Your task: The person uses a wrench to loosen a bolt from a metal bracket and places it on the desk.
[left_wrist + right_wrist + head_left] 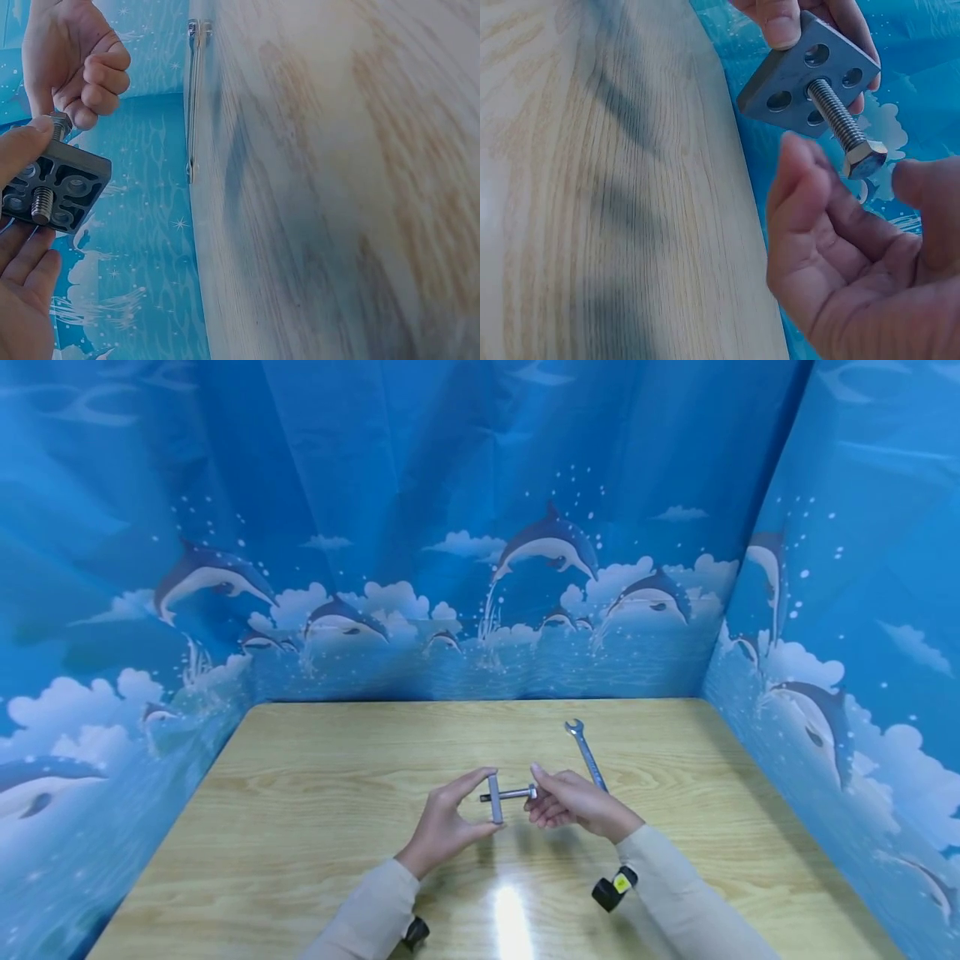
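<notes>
My left hand [441, 828] holds a square grey plate [495, 802] by opposite edges, thumb on one and fingers on the other. A hex bolt [838, 116] passes through the plate's middle hole. Smaller holes surround it in the right wrist view. From the far face the bolt's threaded end sticks out, and ribbed recesses show there in the left wrist view. My right hand [576, 803] is beside the bolt's head, thumb and forefinger apart with the head near the gap between them. Its other fingers are loosely curled and grip nothing.
An open-ended wrench [588, 756] lies on the wooden table [337, 760] just beyond my right hand, which partly hides its near end. Blue curtains [420, 527] printed with dolphins stand behind the table and along its sides.
</notes>
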The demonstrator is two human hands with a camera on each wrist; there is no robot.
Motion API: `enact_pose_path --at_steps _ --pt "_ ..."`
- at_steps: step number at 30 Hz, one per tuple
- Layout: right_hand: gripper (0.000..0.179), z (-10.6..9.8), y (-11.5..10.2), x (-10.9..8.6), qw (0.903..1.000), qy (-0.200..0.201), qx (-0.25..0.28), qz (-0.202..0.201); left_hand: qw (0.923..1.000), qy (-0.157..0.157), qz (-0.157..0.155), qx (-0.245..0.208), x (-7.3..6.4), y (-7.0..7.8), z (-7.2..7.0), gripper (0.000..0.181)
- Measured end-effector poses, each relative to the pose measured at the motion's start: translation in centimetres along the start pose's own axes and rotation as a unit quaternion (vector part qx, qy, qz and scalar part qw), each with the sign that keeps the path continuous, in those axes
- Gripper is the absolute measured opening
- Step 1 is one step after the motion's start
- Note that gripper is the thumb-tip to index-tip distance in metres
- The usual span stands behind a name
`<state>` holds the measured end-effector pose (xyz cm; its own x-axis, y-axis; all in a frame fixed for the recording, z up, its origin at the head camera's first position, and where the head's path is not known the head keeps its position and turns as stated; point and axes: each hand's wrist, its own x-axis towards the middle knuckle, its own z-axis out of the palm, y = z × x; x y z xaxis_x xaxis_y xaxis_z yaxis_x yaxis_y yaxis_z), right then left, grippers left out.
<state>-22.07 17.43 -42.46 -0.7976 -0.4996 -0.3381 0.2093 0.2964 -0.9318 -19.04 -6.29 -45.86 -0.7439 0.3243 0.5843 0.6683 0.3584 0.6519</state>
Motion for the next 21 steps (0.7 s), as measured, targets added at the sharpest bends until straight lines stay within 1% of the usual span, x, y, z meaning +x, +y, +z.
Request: enact_pose_path --at_steps 2,5,8,14,18,21 --pt "0.074 0.06 0.0 0.09 1.0 -0.001 0.007 0.007 1.0 0.0 0.005 0.002 0.02 0.02 -0.01 0.078" --pt "0.06 0.16 -0.09 0.26 0.9997 0.0 0.021 0.013 0.9999 0.002 0.012 0.005 0.05 0.04 -0.03 0.078" --pt "0.051 0.08 -0.23 0.29 0.9997 0.002 0.022 0.007 0.9999 0.003 0.013 0.005 0.12 0.06 -0.06 0.078" --pt "0.03 -0.19 -0.36 0.03 0.9988 0.027 0.006 -0.04 1.0 0.005 0.008 0.001 0.16 0.07 -0.11 0.076" --pt "0.026 -0.17 -0.3 -0.08 0.9962 0.05 -0.02 -0.069 1.0 0.004 0.003 -0.001 0.13 0.13 -0.06 0.077" --pt "0.023 0.02 -0.28 -0.14 0.9939 0.066 -0.041 -0.079 1.0 0.002 -0.003 -0.002 0.1 0.11 0.0 0.077"
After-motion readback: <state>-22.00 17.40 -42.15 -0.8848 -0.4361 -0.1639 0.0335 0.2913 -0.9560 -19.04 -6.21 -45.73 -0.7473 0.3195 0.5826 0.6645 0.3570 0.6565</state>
